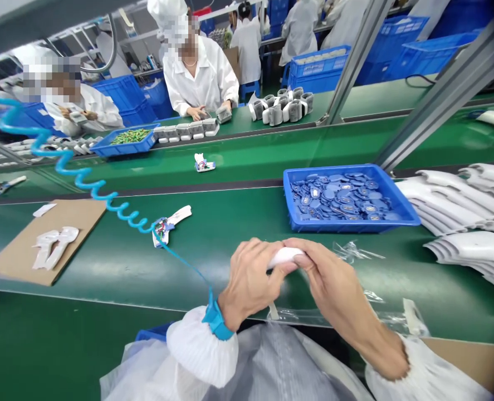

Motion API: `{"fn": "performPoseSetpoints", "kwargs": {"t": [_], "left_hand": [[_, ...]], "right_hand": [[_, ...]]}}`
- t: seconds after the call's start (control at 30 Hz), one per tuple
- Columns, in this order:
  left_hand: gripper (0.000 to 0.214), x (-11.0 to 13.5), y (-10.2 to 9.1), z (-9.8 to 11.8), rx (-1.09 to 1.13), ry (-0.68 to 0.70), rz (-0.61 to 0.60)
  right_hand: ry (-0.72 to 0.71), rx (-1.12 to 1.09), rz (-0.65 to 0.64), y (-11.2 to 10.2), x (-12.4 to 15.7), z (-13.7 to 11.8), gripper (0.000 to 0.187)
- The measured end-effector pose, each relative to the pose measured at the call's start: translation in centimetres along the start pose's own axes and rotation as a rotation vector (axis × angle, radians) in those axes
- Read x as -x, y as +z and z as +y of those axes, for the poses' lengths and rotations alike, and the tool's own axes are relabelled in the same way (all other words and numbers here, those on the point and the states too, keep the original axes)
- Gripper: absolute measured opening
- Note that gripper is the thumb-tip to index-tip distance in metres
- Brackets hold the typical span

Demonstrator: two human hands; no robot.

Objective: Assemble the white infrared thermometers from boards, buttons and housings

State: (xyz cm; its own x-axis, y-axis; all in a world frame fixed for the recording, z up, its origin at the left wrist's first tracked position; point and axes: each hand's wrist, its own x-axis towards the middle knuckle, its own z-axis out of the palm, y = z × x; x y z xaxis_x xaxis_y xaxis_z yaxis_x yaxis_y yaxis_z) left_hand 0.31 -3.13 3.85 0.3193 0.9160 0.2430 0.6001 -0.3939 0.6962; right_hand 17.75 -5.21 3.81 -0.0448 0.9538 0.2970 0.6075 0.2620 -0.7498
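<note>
Grips: left grip (250, 281), right grip (328, 281), closed on white plastic part (285, 257)
Surface: green conveyor belt (104, 267)
Room: gowned workers (200, 81), blue crates (123, 94)

blue tray (353, 226) of blue parts (338, 200); white curved casings (455, 197) beside it

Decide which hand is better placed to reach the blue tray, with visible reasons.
Probably the right hand: it lies closer to the blue plastic tray, while the left hand sits further off, tethered by a coiled wrist-strap cord.

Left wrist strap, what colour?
The wrist strap is bright cyan-blue, best seen in the head view.
</note>
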Motion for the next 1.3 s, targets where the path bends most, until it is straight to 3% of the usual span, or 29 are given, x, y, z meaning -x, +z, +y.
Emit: {"fn": "performPoseSetpoints", "kwargs": {"t": [0.07,0.17,0.27,0.37,0.4,0.47,0.53,0.57,0.6,0.67,0.77,0.83,0.93,1.0,1.07,1.13,1.2,1.3], "left_hand": [[0.024,0.5,0.6,-0.6,-0.002,-0.123,0.177],[0.047,0.5,1.9,-1.5,-0.044,-0.288,0.377],[0.055,-0.3,2.9,-2.0,-0.118,-0.214,0.376],[0.053,-0.6,2.2,-1.8,-0.098,-0.161,0.277],[0.049,-0.4,1.7,-1.7,-0.068,-0.153,0.244],[0.033,0.0,0.7,-1.6,0.020,-0.112,0.248],[0.030,0.4,0.1,-2.0,0.127,-0.090,0.385],[0.034,0.3,0.1,-2.3,0.181,-0.118,0.476],[0.042,0.0,0.3,-2.8,0.232,-0.169,0.548],[0.055,-1.1,1.0,-3.8,0.318,-0.289,0.573],[0.061,-3.4,2.2,-5.1,0.299,-0.388,0.462],[0.061,-4.4,2.9,-5.5,0.195,-0.431,0.471],[0.058,-4.7,3.0,-5.5,0.050,-0.420,0.485],[0.052,-4.2,2.0,-5.9,-0.037,-0.342,0.360],[0.043,-4.0,0.2,-6.9,-0.158,-0.305,0.182],[0.040,-5.0,-2.2,-8.3,-0.268,-0.356,0.092],[0.048,-8.2,-4.8,-9.6,-0.319,-0.449,0.132],[0.057,-16.6,-7.6,-10.6,-0.293,-0.517,0.167]], "right_hand": [[0.003,-0.001,-0.040,-0.3,0.5,0.1,0.026],[-0.047,0.023,-0.181,-0.2,1.0,-0.3,0.027],[-0.052,0.063,-0.178,0.6,1.8,-0.7,0.032],[0.041,0.010,-0.123,1.2,2.3,-0.4,0.035],[0.118,-0.033,-0.121,1.3,2.2,-0.3,0.037],[0.415,-0.155,-0.147,1.3,1.5,0.1,0.047],[0.800,-0.319,-0.272,1.6,0.5,0.3,0.059],[0.929,-0.390,-0.367,1.8,0.1,0.3,0.062],[0.959,-0.424,-0.453,2.1,-0.2,0.3,0.062],[0.722,-0.309,-0.539,3.0,-0.4,0.0,0.053],[0.278,0.031,-0.473,4.5,0.2,-0.2,0.038],[0.142,0.243,-0.458,5.4,0.6,-0.2,0.042],[0.026,0.464,-0.466,5.9,0.5,0.2,0.047],[-0.003,0.458,-0.449,5.4,0.2,0.6,0.048],[-0.036,0.388,-0.322,4.2,-0.2,1.1,0.047],[-0.041,0.338,-0.106,2.5,-0.3,1.7,0.048],[-0.013,0.318,0.043,0.6,-0.1,2.3,0.050],[0.006,0.256,0.046,-1.5,0.5,3.0,0.043]]}}
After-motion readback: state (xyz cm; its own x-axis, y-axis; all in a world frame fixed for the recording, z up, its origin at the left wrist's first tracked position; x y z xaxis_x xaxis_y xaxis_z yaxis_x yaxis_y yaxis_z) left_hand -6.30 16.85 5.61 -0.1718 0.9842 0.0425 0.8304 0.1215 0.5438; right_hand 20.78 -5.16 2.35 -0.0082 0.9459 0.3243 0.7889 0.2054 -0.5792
